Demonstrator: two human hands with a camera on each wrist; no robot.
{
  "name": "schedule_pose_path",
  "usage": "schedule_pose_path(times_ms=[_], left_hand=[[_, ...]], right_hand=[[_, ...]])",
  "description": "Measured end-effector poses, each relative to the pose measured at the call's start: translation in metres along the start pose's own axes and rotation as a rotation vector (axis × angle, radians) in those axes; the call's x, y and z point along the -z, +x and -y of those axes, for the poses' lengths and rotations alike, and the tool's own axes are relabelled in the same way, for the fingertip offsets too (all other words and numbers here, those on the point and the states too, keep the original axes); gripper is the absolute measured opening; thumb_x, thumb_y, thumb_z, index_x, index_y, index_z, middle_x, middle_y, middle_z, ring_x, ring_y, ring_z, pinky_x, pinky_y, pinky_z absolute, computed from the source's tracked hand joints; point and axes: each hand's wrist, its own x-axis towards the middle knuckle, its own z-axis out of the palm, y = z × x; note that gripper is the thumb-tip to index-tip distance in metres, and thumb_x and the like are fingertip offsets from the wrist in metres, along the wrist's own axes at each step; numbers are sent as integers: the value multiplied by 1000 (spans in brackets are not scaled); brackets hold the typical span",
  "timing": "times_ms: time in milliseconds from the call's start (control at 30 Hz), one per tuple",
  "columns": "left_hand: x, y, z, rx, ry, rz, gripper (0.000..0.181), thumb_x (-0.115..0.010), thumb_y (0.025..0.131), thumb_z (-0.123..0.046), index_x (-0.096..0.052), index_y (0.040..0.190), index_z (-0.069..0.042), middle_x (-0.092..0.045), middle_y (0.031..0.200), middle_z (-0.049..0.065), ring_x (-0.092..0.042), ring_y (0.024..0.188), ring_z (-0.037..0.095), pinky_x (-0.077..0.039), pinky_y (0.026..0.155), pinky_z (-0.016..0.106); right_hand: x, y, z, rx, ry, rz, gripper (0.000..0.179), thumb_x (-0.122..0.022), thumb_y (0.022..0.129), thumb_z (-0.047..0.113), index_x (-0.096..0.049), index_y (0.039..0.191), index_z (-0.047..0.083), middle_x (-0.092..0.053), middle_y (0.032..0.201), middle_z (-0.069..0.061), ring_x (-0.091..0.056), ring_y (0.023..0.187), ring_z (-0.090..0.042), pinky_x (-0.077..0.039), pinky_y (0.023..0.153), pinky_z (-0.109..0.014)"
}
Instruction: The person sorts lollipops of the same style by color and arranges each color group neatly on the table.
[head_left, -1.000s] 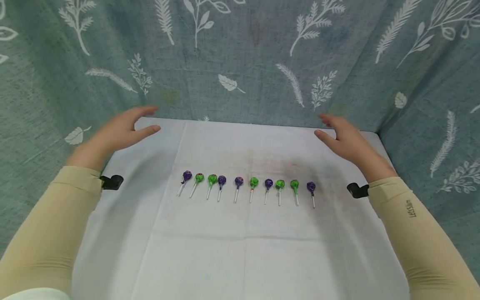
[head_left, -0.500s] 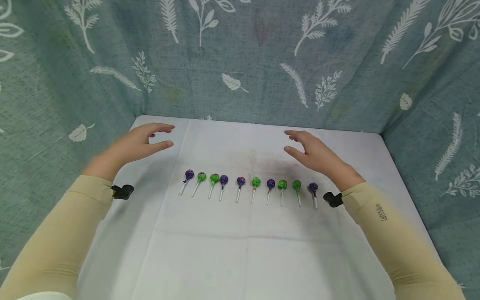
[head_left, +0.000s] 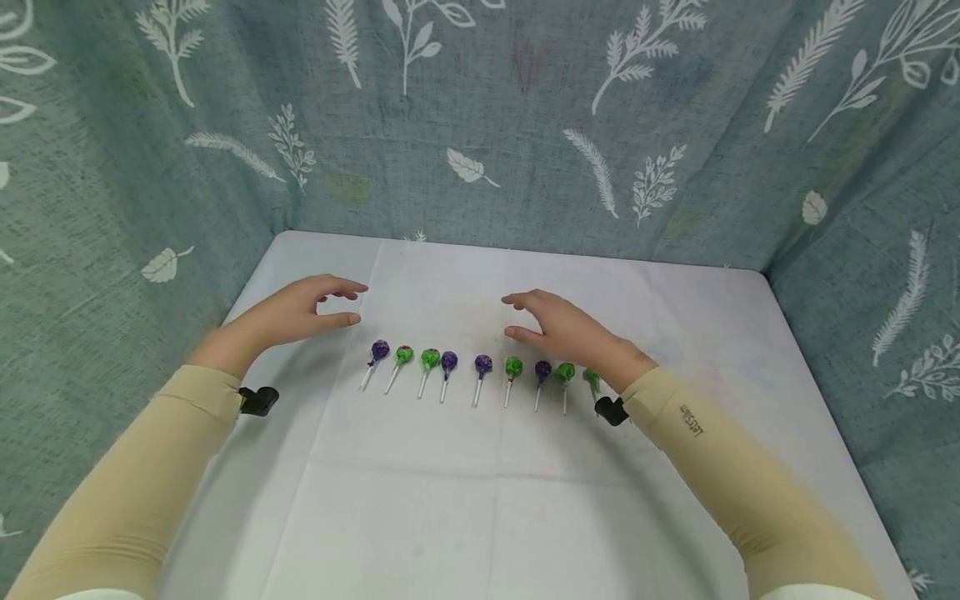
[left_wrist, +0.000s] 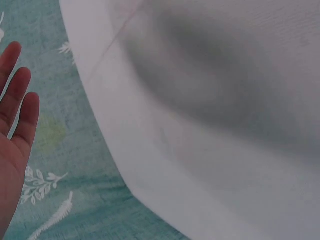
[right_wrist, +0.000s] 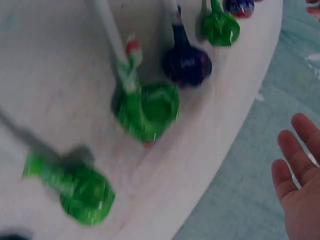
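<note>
A row of wrapped lollipops lies across the white cloth, purple and green ones mixed, sticks pointing toward me. My left hand (head_left: 300, 312) hovers beyond the row's left end, near a purple lollipop (head_left: 380, 350), its fingers loosely bent and holding nothing. Over the right half of the row, my right hand (head_left: 562, 329) hangs in the air, empty, just beyond a green lollipop (head_left: 513, 367). A green lollipop (head_left: 592, 379) is partly covered by the right wrist. The right wrist view shows a green lollipop (right_wrist: 150, 110) and a purple one (right_wrist: 187, 65) up close.
The white cloth (head_left: 420, 517) covers the table, with fold creases. A grey-green curtain (head_left: 465, 108) with white leaf prints stands behind and at both sides. A black wrist camera (head_left: 258, 401) sits on the left sleeve, another (head_left: 611, 410) on the right sleeve.
Both hands have come nearer and inward, the right hand much farther left. The right wrist and sleeve now hide the rightmost purple lollipop. The visible lollipops keep their places on the cloth.
</note>
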Motion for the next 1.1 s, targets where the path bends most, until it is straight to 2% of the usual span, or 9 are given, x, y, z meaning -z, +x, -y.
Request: schedule_pose_path(times_ms=[267,433,600,833,933,1100], left_hand=[[-16,3,2,-20,12,25,55,-61,78,-53,-51,126,-28,-49,119,-9,-44,113,20,-41,86,47],[-25,3,2,-4,-2,51,55,-62,78,-52,-52,125,-26,-50,119,-9,-44,113,18,-40,89,47],[-34,3,1,11,-23,92,52,-63,80,-46,-53,126,-25,-51,118,-6,-44,112,16,-37,91,48],[-42,5,2,-32,15,145,53,-61,81,-49,-52,127,-24,-53,118,-4,-44,114,19,-36,92,48],[-46,6,4,-31,22,160,51,-61,81,-48,-54,125,-24,-54,118,-4,-44,115,20,-35,93,47],[-53,8,6,-30,47,176,41,-62,83,-43,-59,119,-24,-56,116,-6,-47,113,19,-37,94,44]], right_hand=[[-27,22,23,44,-31,77,55,-45,88,52,-41,134,22,-47,124,-1,-48,110,-15,-42,88,-35],[-41,31,35,81,-54,87,52,-47,89,49,-43,132,20,-49,122,-2,-52,100,-12,-44,84,-31],[-55,37,43,97,-90,112,49,-49,90,45,-46,131,19,-50,121,0,-50,100,-11,-43,85,-29],[-68,47,51,91,-187,135,43,-49,91,42,-50,127,18,-54,114,1,-52,98,-13,-43,84,-29],[-73,53,55,84,-230,132,41,-51,90,41,-54,124,18,-56,110,2,-52,98,-14,-43,83,-30],[-78,58,61,88,-264,140,35,-54,89,38,-58,118,18,-59,99,4,-52,86,-11,-44,75,-28]])
